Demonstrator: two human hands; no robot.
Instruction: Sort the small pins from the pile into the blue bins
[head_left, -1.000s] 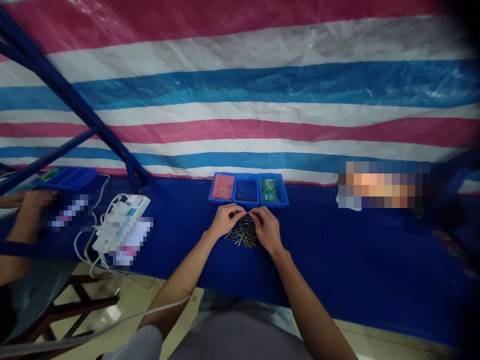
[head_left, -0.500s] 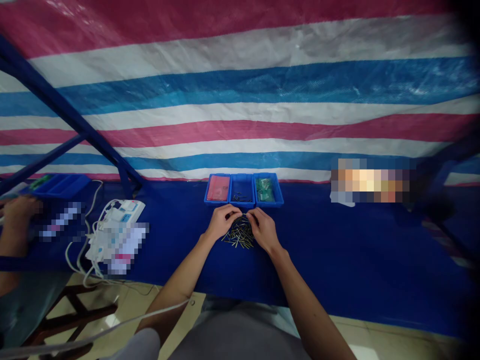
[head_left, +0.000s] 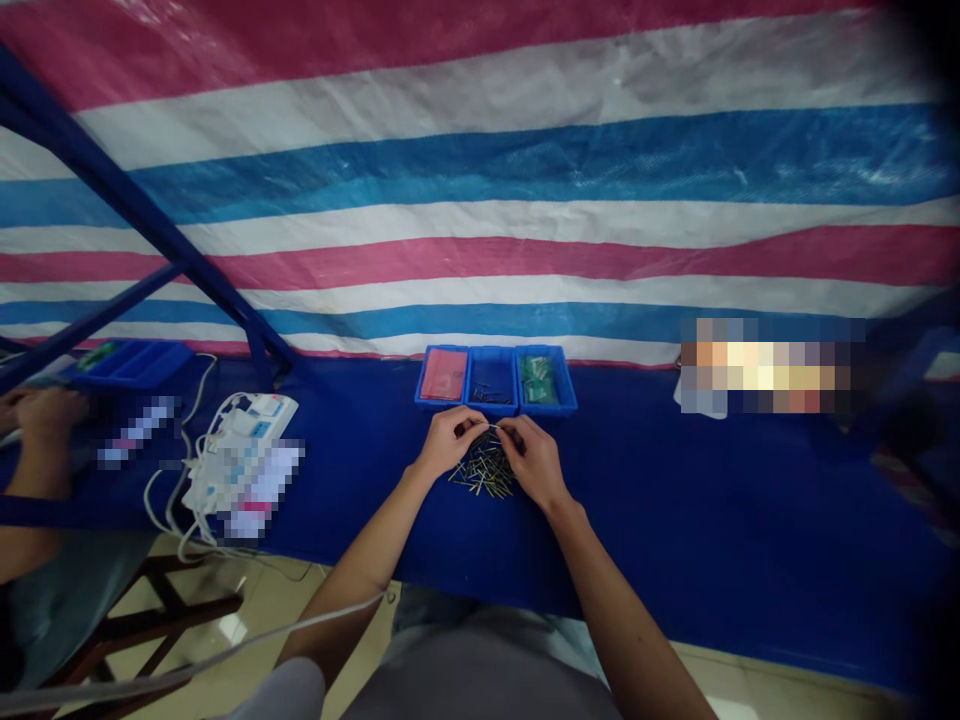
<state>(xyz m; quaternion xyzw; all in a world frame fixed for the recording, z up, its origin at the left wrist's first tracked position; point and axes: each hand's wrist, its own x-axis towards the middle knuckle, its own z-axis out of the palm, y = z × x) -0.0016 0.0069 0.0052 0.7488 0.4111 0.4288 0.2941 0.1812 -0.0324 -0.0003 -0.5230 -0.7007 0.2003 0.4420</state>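
My left hand is closed in a pinch, and between its fingertips and those of my right hand spans a small thin pale piece, too small to name. My right hand pinches the other end of it. Just under both hands lies a loose pile of thin metal screws or nails, brassy and dark, partly covered by my fingers. Beyond my fingertips stand three joined blue bins: the left bin holds pink sheets or bags, the middle bin a few dark screws, the right bin green-tinted bags.
On the left are a white power strip with cables and a blurred-out paper. Further left, another person's hand is near a blue tray. A blue frame post slants across the left; a striped sheet hangs behind the blue table.
The view has shifted slightly, so everything sits a little further right. Both hands stay pinched together above the pile, with hardly any movement.
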